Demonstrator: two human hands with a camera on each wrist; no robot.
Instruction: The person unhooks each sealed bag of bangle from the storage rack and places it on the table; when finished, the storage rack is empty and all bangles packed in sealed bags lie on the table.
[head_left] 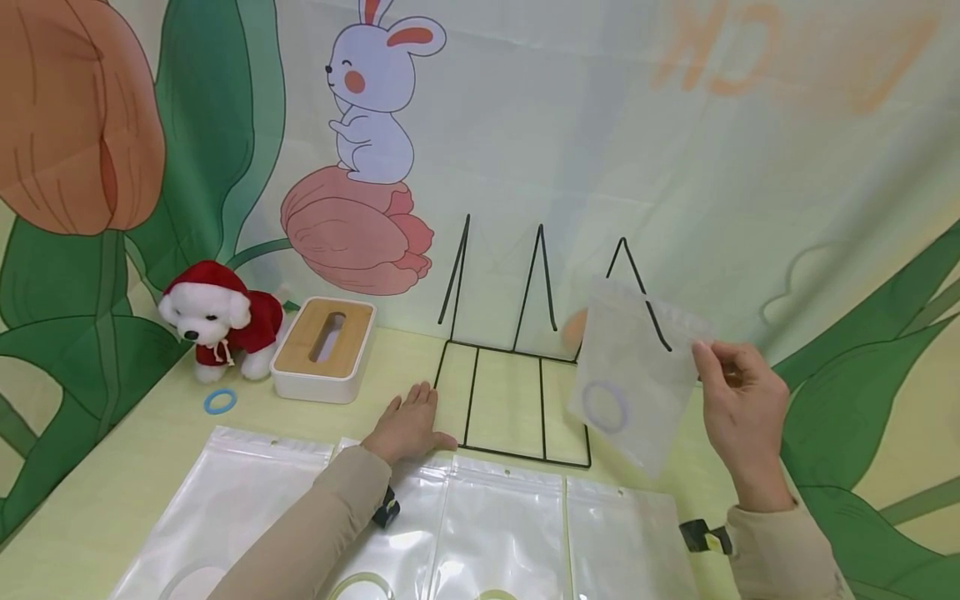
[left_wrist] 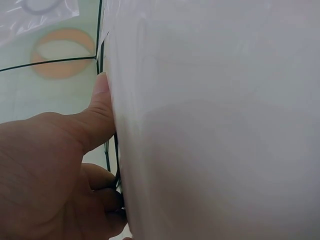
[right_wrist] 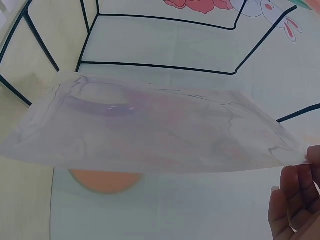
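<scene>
My right hand point(head_left: 742, 417) pinches the upper right corner of a clear zip bag point(head_left: 637, 375) with a purple ring point(head_left: 605, 407) inside. The bag hangs tilted at the right hook of a black wire rack point(head_left: 522, 457). That hook's free end shows in front of the bag's top; whether it runs through the bag's hole I cannot tell. In the right wrist view the bag point(right_wrist: 175, 130) lies stretched from the fingers. My left hand point(head_left: 408, 425) rests at the rack's front left corner, fingers extended forward along the side wire, thumb out along the front wire.
Several clear zip bags point(head_left: 510, 508) lie in a row along the front, rings inside some. At the left stand a white plush dog point(head_left: 225, 321) in red and a wood-topped tissue box point(head_left: 322, 337), with a blue ring point(head_left: 221, 402) before them. A printed curtain point(head_left: 525, 125) hangs behind.
</scene>
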